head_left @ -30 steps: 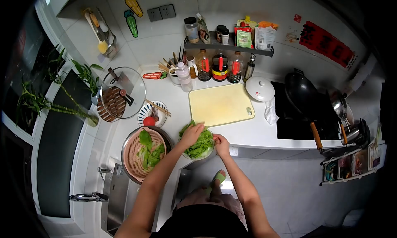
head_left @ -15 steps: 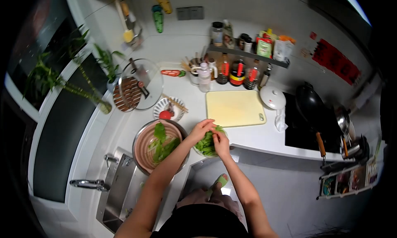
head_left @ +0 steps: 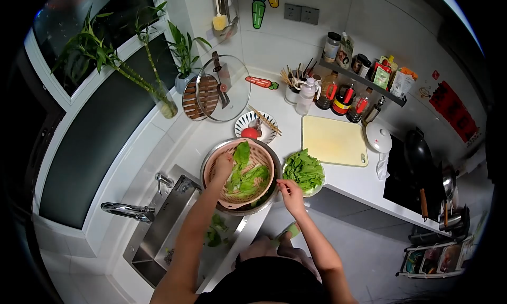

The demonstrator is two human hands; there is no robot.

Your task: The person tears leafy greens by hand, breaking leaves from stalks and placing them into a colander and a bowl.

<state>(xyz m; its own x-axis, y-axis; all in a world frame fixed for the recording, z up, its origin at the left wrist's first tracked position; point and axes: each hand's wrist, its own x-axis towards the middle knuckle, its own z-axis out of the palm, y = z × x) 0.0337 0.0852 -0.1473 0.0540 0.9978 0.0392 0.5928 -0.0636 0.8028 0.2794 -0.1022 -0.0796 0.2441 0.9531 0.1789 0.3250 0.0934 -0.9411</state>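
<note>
My left hand (head_left: pixel 224 165) reaches over the left side of the pink colander (head_left: pixel 213 200), beside green leaves (head_left: pixel 248 179) lying inside. Its fingers look curled in, and what they hold, if anything, is hidden. The colander sits in a metal bowl (head_left: pixel 277 165) at the counter edge. My right hand (head_left: pixel 291 195) is at the bowl's right rim, just in front of a plate heaped with leafy greens (head_left: pixel 304 170). Its fingers are bent together at the rim; I cannot make out anything between them.
Left of my forearm is a sink (head_left: pixel 158 240) with a faucet (head_left: pixel 129 211) and loose leaves. Behind the bowl stands a striped plate (head_left: pixel 265 120) with a tomato (head_left: pixel 250 133) and chopsticks (head_left: pixel 265 119). A cutting board (head_left: pixel 334 140) lies right, near the stove (head_left: pixel 409 185).
Both hands have left the pile of greens and separated. My left hand has moved left to the colander, my right to the bowl's rim. The view has shifted, too.
</note>
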